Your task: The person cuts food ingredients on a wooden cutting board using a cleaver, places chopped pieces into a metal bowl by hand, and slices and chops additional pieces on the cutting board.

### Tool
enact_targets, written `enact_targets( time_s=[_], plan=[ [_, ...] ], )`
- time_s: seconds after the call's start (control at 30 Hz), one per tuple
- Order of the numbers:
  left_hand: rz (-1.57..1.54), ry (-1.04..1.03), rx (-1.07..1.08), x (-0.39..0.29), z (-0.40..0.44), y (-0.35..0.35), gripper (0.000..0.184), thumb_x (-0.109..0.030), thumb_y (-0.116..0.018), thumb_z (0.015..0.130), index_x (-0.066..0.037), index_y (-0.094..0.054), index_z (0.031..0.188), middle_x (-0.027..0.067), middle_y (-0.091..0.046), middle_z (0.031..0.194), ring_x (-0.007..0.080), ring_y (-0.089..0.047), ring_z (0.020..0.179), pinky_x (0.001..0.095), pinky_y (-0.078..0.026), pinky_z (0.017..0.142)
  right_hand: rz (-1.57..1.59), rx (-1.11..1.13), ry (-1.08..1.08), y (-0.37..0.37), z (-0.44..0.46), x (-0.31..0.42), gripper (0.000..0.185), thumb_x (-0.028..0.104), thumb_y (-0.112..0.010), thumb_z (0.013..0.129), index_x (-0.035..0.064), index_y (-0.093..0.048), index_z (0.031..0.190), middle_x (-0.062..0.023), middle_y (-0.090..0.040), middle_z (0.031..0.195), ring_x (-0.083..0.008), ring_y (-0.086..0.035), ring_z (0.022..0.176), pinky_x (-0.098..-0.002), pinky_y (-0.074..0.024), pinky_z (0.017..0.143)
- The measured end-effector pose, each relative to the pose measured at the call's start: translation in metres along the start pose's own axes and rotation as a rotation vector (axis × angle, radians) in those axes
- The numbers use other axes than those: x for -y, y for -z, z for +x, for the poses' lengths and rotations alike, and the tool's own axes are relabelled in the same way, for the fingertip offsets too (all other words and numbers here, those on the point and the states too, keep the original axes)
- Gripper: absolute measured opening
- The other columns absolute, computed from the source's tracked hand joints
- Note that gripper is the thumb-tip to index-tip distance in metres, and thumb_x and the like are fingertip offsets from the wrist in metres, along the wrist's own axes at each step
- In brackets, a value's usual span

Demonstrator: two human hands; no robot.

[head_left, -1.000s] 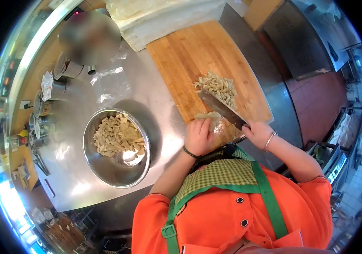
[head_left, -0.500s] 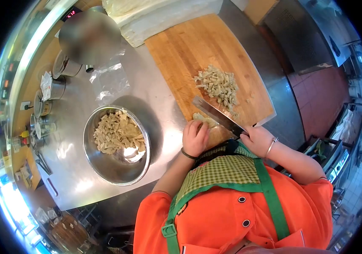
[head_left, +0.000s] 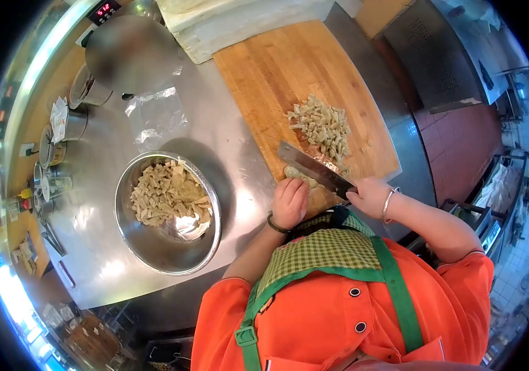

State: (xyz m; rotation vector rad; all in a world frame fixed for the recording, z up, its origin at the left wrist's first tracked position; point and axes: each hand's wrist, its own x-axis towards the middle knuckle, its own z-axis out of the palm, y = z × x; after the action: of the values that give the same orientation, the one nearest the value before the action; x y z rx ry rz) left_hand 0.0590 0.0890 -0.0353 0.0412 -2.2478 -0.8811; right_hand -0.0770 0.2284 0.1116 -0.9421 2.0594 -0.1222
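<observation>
In the head view my right hand [head_left: 369,196] grips the handle of a cleaver [head_left: 315,169], its broad blade slanting up and left over the wooden cutting board [head_left: 289,62]. My left hand [head_left: 290,201] has its fingers curled down on a pale, greyish piece of food [head_left: 300,176] close beside the blade, at the board's near edge. Just past the cleaver lies a heap of chopped pale pieces [head_left: 323,123], of a kind I cannot make out. The blade partly hides the held piece.
Left of the board, a large steel bowl [head_left: 168,260] with more pale pieces stands on the steel table [head_left: 240,148]. A clear plastic bag [head_left: 156,114] lies behind it. Several containers line the left edge, and a white block-like object [head_left: 240,25] borders the board's far side.
The view has shifted slightly. Both hands stay at the near edge of the board, with the cleaver beside the left fingers; its blade angle looks nearly the same.
</observation>
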Motion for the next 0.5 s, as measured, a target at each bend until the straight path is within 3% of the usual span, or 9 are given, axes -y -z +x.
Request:
enact_targets(
  time_s=[0.43, 0.5],
  plan=[
    [-0.04, -0.029, -0.016, 0.009, -0.001, -0.002, 0.021, -0.001, -0.063, 0.063, 0.001, -0.059, 0.084, 0.0124, -0.057, 0.089, 0.0284, -0.055, 0.082, 0.0375, -0.048, 0.071, -0.099, 0.032, -0.063, -0.009, -0.014, 0.013, 0.019, 0.018, -0.048, 0.085, 0.0009, -0.052, 0.09, -0.0221, -0.06, 0.071, -0.0385, -0.059, 0.07, -0.0463, -0.0468, 0.065],
    [-0.047, -0.048, -0.039, 0.01, -0.001, -0.003, 0.019, -0.001, -0.062, 0.063, 0.002, -0.059, 0.082, 0.0128, -0.057, 0.088, 0.0284, -0.055, 0.081, 0.0375, -0.048, 0.071, -0.045, -0.049, -0.026, -0.014, -0.013, 0.013, 0.018, 0.017, -0.047, 0.084, 0.002, -0.053, 0.092, -0.0213, -0.06, 0.07, -0.0383, -0.059, 0.068, -0.0463, -0.0472, 0.064]
  ],
)
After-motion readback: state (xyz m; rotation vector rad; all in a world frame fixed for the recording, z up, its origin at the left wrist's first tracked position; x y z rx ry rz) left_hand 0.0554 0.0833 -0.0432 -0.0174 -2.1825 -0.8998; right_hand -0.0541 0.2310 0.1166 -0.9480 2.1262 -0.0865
